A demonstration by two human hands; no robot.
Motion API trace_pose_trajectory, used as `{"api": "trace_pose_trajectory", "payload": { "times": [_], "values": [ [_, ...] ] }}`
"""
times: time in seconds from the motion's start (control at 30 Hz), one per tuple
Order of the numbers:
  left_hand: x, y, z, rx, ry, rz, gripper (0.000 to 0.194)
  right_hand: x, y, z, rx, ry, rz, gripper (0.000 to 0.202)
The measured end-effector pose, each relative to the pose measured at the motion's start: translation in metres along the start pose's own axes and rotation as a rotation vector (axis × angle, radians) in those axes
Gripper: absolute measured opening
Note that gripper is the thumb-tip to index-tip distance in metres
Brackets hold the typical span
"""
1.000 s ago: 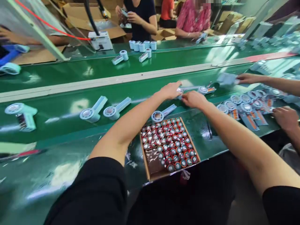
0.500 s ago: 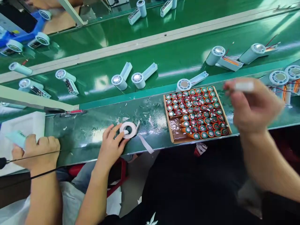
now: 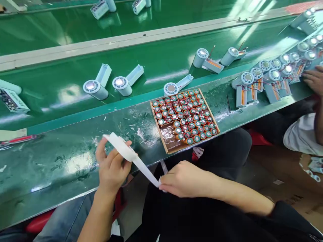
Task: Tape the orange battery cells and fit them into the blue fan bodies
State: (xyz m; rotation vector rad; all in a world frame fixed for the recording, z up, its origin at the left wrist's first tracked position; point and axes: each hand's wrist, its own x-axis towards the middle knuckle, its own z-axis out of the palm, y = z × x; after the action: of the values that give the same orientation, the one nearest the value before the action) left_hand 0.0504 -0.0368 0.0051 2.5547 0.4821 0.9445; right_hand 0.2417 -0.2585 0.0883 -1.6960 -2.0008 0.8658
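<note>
My left hand (image 3: 113,164) holds a roll of white tape (image 3: 122,148) tilted above the bench's front edge. A strip of the tape runs taut from the roll down to my right hand (image 3: 180,179), whose thumb and fingers pinch its end over my lap. To the right of the roll, a shallow cardboard tray (image 3: 163,139) lies on the bench with rows of green-topped orange battery cells (image 3: 190,116) and red and black wires. The tray's front left corner holds no cells.
Light blue fan-like units (image 3: 122,85) stand on the green belt behind the bench. More units with wires (image 3: 272,77) crowd the right, beside another person's hand (image 3: 314,79). Red-handled scissors (image 3: 22,139) lie at left; a dark thin tool (image 3: 228,103) lies right of the tray.
The tape roll has been lifted off the bench by my left hand. My right hand has come down and left to the tape's end. The view has shifted right.
</note>
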Motion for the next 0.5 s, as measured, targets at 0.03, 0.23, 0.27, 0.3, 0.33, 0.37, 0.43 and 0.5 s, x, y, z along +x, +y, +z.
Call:
{"api": "trace_pose_trajectory", "payload": {
  "times": [0.03, 0.23, 0.27, 0.3, 0.33, 0.37, 0.43, 0.5],
  "values": [
    [0.002, 0.005, 0.002, 0.026, 0.036, 0.003, 0.026, -0.002, 0.001, -0.007, -0.094, 0.025, 0.012, 0.035],
    [0.01, 0.026, 0.005, 0.098, 0.107, 0.054, 0.016, 0.016, 0.016, -0.068, -0.59, 0.584, 0.344, 0.037],
    [0.01, 0.027, 0.005, 0.098, 0.098, 0.077, 0.017, 0.022, 0.019, -0.072, -0.678, 0.61, 0.39, 0.033],
    [0.011, 0.027, 0.005, 0.092, 0.091, 0.106, 0.019, 0.027, 0.022, -0.072, -0.738, 0.616, 0.421, 0.03],
    [0.012, 0.028, 0.004, 0.082, 0.085, 0.138, 0.021, 0.031, 0.024, -0.071, -0.773, 0.611, 0.442, 0.026],
    [0.014, 0.029, 0.004, 0.07, 0.078, 0.171, 0.023, 0.034, 0.027, -0.068, -0.787, 0.603, 0.454, 0.021],
    [0.017, 0.032, 0.003, 0.058, 0.064, 0.229, 0.024, 0.036, 0.03, -0.06, -0.77, 0.592, 0.461, 0.01],
    [0.021, 0.035, 0.002, 0.059, 0.057, 0.266, 0.026, 0.033, 0.033, -0.054, -0.686, 0.621, 0.434, 0.004]
  ]
}}
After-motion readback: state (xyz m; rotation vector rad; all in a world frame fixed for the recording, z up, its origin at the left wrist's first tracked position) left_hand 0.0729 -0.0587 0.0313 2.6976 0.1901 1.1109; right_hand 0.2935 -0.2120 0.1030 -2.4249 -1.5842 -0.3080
